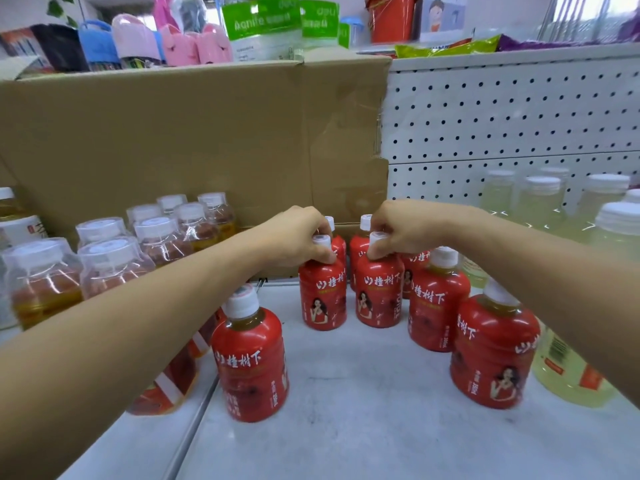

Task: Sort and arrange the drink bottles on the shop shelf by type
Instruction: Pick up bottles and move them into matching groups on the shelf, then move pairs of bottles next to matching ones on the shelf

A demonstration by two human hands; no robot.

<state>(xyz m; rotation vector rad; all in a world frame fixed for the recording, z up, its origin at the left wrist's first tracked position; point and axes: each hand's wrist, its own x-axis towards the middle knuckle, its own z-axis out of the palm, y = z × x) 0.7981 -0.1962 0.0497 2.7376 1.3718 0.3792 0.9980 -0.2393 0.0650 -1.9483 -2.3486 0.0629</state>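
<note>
Each grip pinches a red bottle's cap: left hand (300, 237), right hand (398, 230), hiding rear bottles' necks.

Small shop: white pegboard (512, 109) shelving, rows of identical red-label drink bottles (377, 292), pale bottles (536, 202) at right, stationery & snack packs (446, 46) up top, cardboard carton (194, 140).

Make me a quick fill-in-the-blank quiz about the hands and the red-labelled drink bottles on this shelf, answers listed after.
1. Each hand, the left hand and the right hand, grips a red-labelled drink bottle by its ____ cap.
2. The left-held bottle and right-held bottle stand ____ on the grey shelf.
3. Behind the bottles stands a large brown ____ box.
4. The pale yellow-green drinks sit on the ____ side.

Answers: white; upright; cardboard; right
</note>
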